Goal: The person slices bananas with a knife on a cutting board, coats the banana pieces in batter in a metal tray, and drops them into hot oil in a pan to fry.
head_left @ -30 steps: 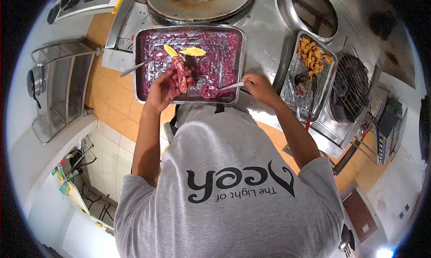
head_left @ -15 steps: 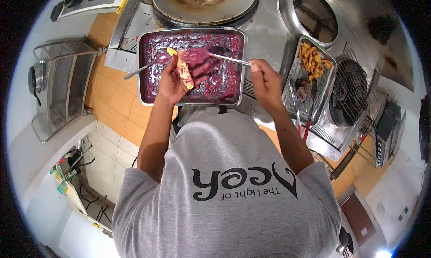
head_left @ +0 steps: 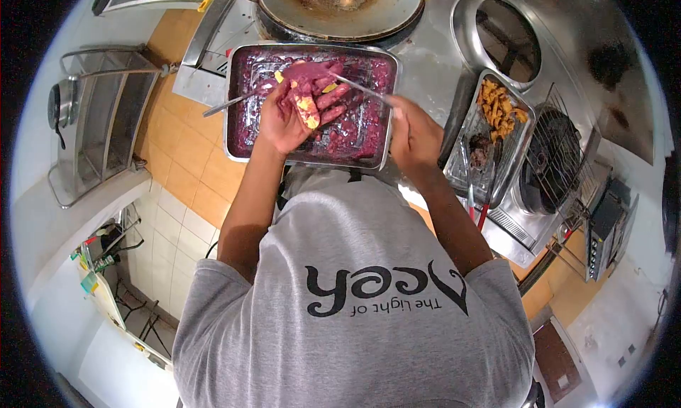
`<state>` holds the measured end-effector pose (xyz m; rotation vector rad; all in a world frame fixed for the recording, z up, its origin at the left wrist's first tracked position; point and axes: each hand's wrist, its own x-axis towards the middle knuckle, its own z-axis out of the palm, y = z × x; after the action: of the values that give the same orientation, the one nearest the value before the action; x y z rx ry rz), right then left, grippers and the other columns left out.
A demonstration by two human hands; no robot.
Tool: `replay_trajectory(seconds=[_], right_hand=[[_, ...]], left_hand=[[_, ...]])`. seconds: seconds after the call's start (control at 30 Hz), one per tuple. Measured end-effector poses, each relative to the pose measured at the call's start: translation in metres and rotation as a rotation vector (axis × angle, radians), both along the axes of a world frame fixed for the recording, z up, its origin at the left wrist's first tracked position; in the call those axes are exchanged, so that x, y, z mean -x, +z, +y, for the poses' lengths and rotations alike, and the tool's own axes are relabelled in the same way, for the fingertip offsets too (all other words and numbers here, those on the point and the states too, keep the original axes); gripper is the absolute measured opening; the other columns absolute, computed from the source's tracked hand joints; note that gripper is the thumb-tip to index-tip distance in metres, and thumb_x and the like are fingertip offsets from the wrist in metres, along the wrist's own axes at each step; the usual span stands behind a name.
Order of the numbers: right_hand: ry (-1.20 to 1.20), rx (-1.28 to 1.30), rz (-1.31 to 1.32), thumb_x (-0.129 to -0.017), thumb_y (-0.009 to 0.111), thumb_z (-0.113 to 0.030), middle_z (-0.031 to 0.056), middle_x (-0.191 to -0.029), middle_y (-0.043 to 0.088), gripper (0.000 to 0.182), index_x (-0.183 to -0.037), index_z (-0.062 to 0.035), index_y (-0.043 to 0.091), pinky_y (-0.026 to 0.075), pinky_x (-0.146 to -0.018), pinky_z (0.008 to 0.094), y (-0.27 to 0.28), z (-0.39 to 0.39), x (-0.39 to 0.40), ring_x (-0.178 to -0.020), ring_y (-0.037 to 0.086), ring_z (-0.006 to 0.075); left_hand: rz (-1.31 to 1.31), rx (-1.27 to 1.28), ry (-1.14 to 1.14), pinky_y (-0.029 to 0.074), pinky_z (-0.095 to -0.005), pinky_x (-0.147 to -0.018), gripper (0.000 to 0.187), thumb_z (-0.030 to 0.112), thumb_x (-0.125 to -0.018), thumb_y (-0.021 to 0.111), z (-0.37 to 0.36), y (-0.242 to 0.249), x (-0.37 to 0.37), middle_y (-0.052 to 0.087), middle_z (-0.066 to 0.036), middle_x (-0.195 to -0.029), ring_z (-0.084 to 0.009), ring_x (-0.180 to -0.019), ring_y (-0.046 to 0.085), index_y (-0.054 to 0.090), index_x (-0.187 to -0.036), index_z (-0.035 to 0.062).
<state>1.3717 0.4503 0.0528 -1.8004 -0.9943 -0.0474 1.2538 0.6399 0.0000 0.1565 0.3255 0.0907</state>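
Note:
Over a metal tray of purple mash, my left hand is palm up with its fingers bent around a yellow piece smeared with purple. A purple lump lies just beyond that piece, near the fingertips. My right hand, at the tray's right edge, is closed round the handle of a metal spoon; the spoon's bowl is hidden in the purple lump. Another metal utensil rests across the tray's left rim.
A wok of oil with a piece frying in it stands beyond the tray. To the right are a tray of fried pieces with red-handled tongs, a metal ring and a grill rack.
The view has shifted slightly. My left hand's fingers and the yellow piece show from a changed angle, with more purple on the piece. The spoon now slants more steeply.

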Motion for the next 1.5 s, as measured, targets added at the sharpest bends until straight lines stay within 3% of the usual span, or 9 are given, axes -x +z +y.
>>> replay_trajectory(seconds=[0.1,0.2,0.53,0.8,0.93,0.97,1.1,1.23,1.5], right_hand=[[-0.061,0.180,0.630,-0.089,0.053,-0.008,0.0080,-0.065,0.060,0.016,-0.098,0.0013,0.063,0.045,-0.055,0.0300,0.004,0.006,-0.004,-0.058,0.055,0.0133],[0.026,0.256,0.752,-0.090,0.054,-0.012,0.0047,-0.062,0.058,0.017,-0.094,0.0011,0.064,0.041,-0.053,0.0269,0.002,0.008,-0.014,-0.057,0.050,0.0077],[0.061,0.307,0.597,-0.090,0.055,-0.016,0.0077,-0.064,0.059,0.020,-0.093,0.0000,0.065,0.042,-0.054,0.0275,0.004,0.002,-0.036,-0.058,0.052,0.0095],[0.159,0.375,0.449,-0.091,0.053,-0.016,0.0122,-0.070,0.062,0.020,-0.094,0.0010,0.063,0.044,-0.057,0.0298,0.010,-0.014,-0.033,-0.060,0.054,0.0131],[0.131,0.505,0.548,-0.091,0.053,-0.015,0.0094,-0.066,0.059,0.019,-0.095,0.0005,0.063,0.041,-0.054,0.0283,0.015,-0.038,-0.041,-0.056,0.049,0.0109],[0.106,0.535,0.603,-0.092,0.053,-0.015,0.0039,-0.062,0.053,0.018,-0.096,-0.0008,0.063,0.037,-0.051,0.0266,0.016,-0.044,-0.042,-0.054,0.043,0.0080],[0.066,0.528,0.698,-0.093,0.052,-0.016,-0.0006,-0.060,0.049,0.018,-0.097,-0.0029,0.063,0.035,-0.050,0.0257,0.003,-0.061,-0.043,-0.055,0.040,0.0062],[0.032,0.519,0.702,-0.094,0.051,-0.017,-0.0003,-0.062,0.050,0.019,-0.100,-0.0034,0.063,0.036,-0.051,0.0254,-0.015,-0.066,-0.036,-0.056,0.041,0.0066],[0.044,0.484,0.675,-0.096,0.049,-0.016,-0.0050,-0.060,0.040,0.020,-0.101,-0.0013,0.061,0.028,-0.049,0.0232,-0.038,-0.063,-0.031,-0.055,0.034,0.0031]], left_hand=[[-0.042,-0.028,-0.027,0.030,-0.0539,-0.107,0.071,0.040,-0.089,0.049,-0.001,0.003,-0.004,0.031,-0.013,-0.148,-0.0373,-0.133,0.033,0.024,-0.143,0.0016],[-0.171,-0.036,0.003,0.032,-0.0510,-0.106,0.071,0.041,-0.089,0.048,-0.001,0.001,-0.007,0.030,-0.015,-0.148,-0.0354,-0.133,0.034,0.025,-0.143,0.0010],[-0.143,0.072,-0.065,0.030,-0.0487,-0.109,0.060,0.039,-0.096,0.033,-0.005,0.005,-0.006,0.031,-0.020,-0.146,-0.0356,-0.131,0.037,0.028,-0.140,-0.0015],[-0.041,0.062,-0.002,0.036,-0.0487,-0.106,0.060,0.040,-0.096,0.038,-0.001,-0.002,-0.003,0.033,-0.022,-0.144,-0.0372,-0.132,0.033,0.032,-0.138,-0.0024],[-0.058,0.012,0.037,0.043,-0.0470,-0.099,0.042,0.038,-0.097,0.039,0.004,-0.010,0.000,0.059,-0.018,-0.112,-0.0378,-0.112,0.054,0.052,-0.119,0.0043],[0.286,-0.063,0.129,0.051,-0.0416,-0.085,0.032,0.037,-0.095,0.046,0.000,-0.011,0.001,0.060,-0.009,-0.090,-0.0294,-0.089,0.061,0.056,-0.105,0.0084],[0.326,-0.353,-0.109,0.050,-0.0289,-0.061,0.019,0.030,-0.093,0.056,0.003,-0.027,0.016,0.049,0.000,-0.074,-0.0149,-0.065,0.050,0.052,-0.098,0.0117],[0.458,-0.435,-0.117,0.050,-0.0269,-0.063,0.016,0.011,-0.092,0.057,-0.002,-0.025,0.022,0.057,0.000,-0.090,-0.0123,-0.071,0.056,0.050,-0.106,0.0124],[0.299,-0.108,-0.005,0.043,-0.0289,-0.056,0.029,0.040,-0.094,0.047,0.001,-0.014,0.017,0.049,0.001,-0.074,-0.0128,-0.063,0.048,0.053,-0.095,0.0113]])
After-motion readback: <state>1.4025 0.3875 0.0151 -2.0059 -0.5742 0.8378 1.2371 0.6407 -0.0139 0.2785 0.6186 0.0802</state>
